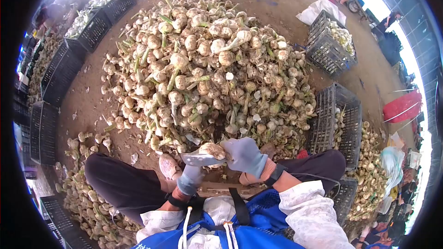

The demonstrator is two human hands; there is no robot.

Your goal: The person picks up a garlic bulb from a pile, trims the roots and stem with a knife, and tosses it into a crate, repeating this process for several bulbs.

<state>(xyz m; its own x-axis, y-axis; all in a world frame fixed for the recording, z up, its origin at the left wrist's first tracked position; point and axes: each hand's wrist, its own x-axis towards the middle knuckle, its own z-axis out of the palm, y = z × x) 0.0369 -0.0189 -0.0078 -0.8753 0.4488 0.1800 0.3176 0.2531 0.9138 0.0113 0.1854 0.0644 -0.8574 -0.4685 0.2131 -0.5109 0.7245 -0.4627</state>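
A garlic bulb [212, 150], brownish and dirty, sits between my two gloved hands, in front of my lap. My left hand [194, 170], in a grey glove, curls round the bulb from the left and below. From the right, my right hand [245, 155], also in a grey glove, is closed with its fingertips right at the bulb; I cannot tell what its fingers hold. Just beyond both hands rises a large heap of garlic [203, 78] with stalks and dry roots still on many bulbs.
Black plastic crates [334, 120] stand close on my right, with another garlic-filled crate [330, 41] farther back. More crates [57, 71] line the left. Loose garlic [92, 203] lies beside my left knee, and trimmed bulbs [367, 170] are piled at right. People are in the background.
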